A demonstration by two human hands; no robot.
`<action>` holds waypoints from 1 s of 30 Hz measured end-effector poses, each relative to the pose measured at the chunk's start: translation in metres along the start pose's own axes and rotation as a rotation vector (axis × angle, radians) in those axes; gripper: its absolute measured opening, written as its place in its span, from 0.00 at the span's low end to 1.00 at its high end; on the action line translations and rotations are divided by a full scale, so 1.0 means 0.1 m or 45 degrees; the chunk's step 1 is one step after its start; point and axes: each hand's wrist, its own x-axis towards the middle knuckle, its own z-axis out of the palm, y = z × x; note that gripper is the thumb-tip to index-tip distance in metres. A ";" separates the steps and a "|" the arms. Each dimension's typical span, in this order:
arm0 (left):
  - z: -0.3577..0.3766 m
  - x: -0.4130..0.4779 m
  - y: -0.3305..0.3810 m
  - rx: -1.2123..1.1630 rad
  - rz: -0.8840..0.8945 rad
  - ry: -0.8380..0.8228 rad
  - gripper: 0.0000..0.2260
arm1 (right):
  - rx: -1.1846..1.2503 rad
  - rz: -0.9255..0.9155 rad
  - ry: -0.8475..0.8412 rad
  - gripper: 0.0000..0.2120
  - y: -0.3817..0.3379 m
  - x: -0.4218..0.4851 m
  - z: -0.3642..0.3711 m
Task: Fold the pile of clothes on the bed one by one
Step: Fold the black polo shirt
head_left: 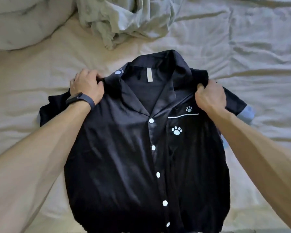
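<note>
So the shirt (124,148) is spread face up on the bed (23,69), collar far, long axis running straight back toward the body. Each shoulder is pinched: left grip (86,86) and right grip (210,96) both curled tight on fabric, equally near.

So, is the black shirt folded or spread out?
Spread out: shirt is front up, sleeves out; left hand and right hand grip its shoulders.

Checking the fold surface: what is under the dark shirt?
Cream bed sheet shows around the dark shirt, which the left hand and right hand grip at the shoulders. Anything directly beneath is covered.
</note>
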 end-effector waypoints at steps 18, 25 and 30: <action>-0.13 0.10 0.61 0.179 0.040 -0.191 0.17 | -0.224 -0.502 -0.101 0.21 -0.29 0.22 -0.19; 0.07 -0.29 0.69 0.018 0.099 0.271 0.28 | -0.058 -0.720 0.242 0.34 0.11 -0.38 -0.03; 0.59 -1.75 0.59 0.000 0.309 0.080 0.33 | -0.187 -0.798 0.121 0.34 1.00 -1.82 0.34</action>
